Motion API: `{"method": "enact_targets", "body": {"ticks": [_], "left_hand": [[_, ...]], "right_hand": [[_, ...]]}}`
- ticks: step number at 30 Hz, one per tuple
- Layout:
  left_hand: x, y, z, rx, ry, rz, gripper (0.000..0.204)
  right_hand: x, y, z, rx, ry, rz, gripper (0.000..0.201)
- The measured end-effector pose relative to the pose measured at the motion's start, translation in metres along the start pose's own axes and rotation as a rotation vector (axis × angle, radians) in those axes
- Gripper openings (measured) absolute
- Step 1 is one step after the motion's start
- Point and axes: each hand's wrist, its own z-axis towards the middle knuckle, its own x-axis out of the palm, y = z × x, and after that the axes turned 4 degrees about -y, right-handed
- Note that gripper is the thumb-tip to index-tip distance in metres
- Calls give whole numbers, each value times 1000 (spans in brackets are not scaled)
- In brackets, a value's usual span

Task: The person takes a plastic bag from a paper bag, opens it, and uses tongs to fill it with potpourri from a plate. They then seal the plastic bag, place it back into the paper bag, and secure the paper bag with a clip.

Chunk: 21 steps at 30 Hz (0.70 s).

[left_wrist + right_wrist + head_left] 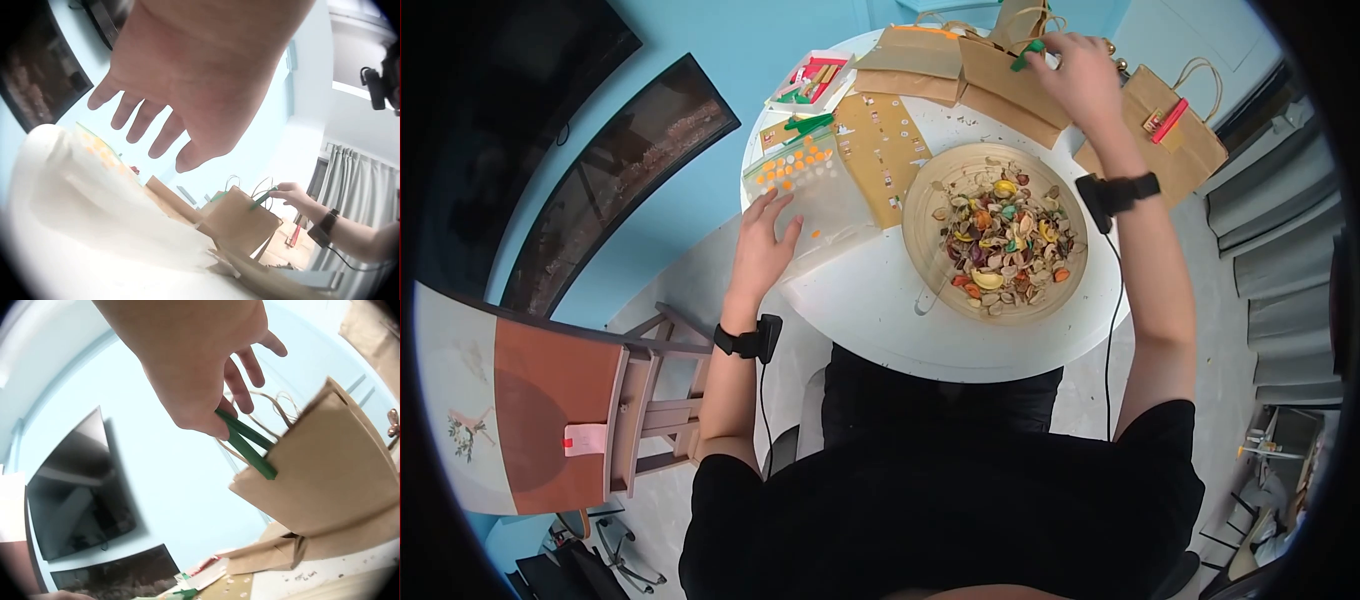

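My right hand pinches a green clothespin between thumb and finger, its other fingers spread. The clothespin's legs straddle the top edge of a brown paper gift bag with twisted handles, standing at the back of the table. My left hand hovers with fingers extended near a clear zip bag of orange and white dots, holding nothing. Another green clothespin lies behind the zip bag, beside a gold sheet with small stickers.
A round wooden tray of colourful potpourri sits on the white table. At the back left stands a white box of coloured clothespins. Another paper bag stands nearby; one with a red clothespin lies at right.
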Motion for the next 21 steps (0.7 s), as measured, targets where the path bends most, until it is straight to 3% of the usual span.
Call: {"method": "enact_targets", "body": {"ticks": [6, 11, 13, 17, 19, 21], "left_hand": [[-12, -33, -1, 47, -43, -125, 39], [-35, -110, 2, 72, 253, -609, 45], [-40, -130, 4, 42, 455, -778, 45], [-33, -121, 22, -98, 511, -822, 31], [-23, -92, 44, -146, 321, -615, 35], [0, -31, 79, -52, 82, -300, 34]], "right_hand": [[-75, 1, -11, 403, -6, 774, 29], [-96, 78, -41, 349, 534, 1516, 17], [-96, 110, -49, 347, 647, 1496, 19], [-78, 123, -56, 368, 663, 1519, 21], [-73, 109, -58, 379, 551, 1321, 20], [-61, 86, -59, 373, 408, 1112, 21]]}}
